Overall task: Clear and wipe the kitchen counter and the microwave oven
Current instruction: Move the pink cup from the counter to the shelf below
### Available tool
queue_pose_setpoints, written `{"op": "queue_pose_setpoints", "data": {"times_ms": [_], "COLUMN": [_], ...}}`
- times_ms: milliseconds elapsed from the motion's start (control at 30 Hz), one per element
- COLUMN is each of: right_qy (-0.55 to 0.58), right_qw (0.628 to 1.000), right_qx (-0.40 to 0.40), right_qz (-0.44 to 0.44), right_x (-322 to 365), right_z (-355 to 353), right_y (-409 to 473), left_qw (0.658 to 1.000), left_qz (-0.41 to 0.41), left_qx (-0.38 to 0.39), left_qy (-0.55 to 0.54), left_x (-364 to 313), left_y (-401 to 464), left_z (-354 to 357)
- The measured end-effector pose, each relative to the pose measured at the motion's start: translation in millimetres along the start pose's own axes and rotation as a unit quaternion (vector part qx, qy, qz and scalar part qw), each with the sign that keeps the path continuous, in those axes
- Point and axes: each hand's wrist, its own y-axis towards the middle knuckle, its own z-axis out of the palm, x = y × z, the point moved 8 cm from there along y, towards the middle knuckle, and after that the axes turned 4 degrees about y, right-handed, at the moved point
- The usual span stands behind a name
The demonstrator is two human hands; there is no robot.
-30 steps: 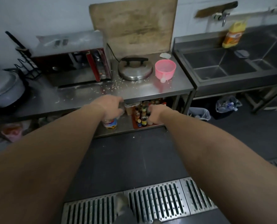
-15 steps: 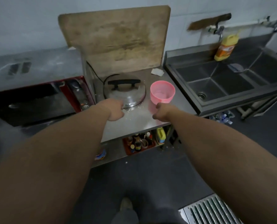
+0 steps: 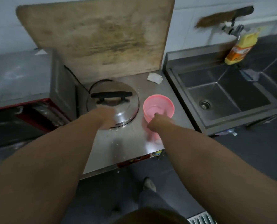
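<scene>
From here I see my left hand (image 3: 107,118) blurred over the near edge of the steel pot lid (image 3: 116,101), which lies flat on the bench (image 3: 131,141) with its black handle (image 3: 111,95) up; I cannot tell whether the fingers are closed on the rim or only resting against it. My right hand (image 3: 158,122) is at the near side of the pink plastic cup (image 3: 158,106), the thumb hooked over its rim and the fingers hidden behind the wall, so it looks wrapped round the cup. The cup stands upright just right of the lid. The microwave oven (image 3: 27,117) sits to the left, red-trimmed and dark. A worn cutting board (image 3: 99,36) leans on the wall behind the lid, a scrap of paper (image 3: 154,77) beside its foot. Crumbs (image 3: 115,130) speckle the bench by the lid. The sink (image 3: 228,94) lies to the right, with a yellow bottle (image 3: 240,49) at its back ledge.
</scene>
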Motion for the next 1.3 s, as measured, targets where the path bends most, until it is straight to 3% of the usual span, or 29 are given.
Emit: {"op": "queue_pose_setpoints", "data": {"times_ms": [233,433,633,800,933,1300], "right_qy": [0.042,0.119,0.096,0.151,0.171,0.181], "right_qw": [0.999,0.993,0.993,0.978,0.971,0.976], "right_qx": [0.018,-0.013,-0.067,-0.114,-0.113,-0.065], "right_qz": [0.012,-0.001,0.033,0.089,0.123,0.107], "right_x": [-16.5,-19.4,-20.6,-8.5,10.0,47.1], "right_z": [27.1,30.3,22.3,29.9,66.0,140.5], "right_y": [31.5,40.9,4.6,-60.0,-118.8,-212.6], "left_qw": [0.999,0.999,0.995,0.982,0.975,0.984], "left_qz": [-0.022,0.009,0.09,0.18,0.204,0.166], "left_qx": [0.036,0.038,0.025,-0.012,-0.014,0.01], "left_qy": [-0.021,-0.022,0.016,0.056,0.082,0.069], "left_x": [1.7,-6.4,-8.4,-11.7,26.3,106.3], "left_y": [48.8,77.4,79.9,32.2,-7.9,-82.6], "left_z": [11.4,12.0,6.3,-0.7,23.1,92.2]}}
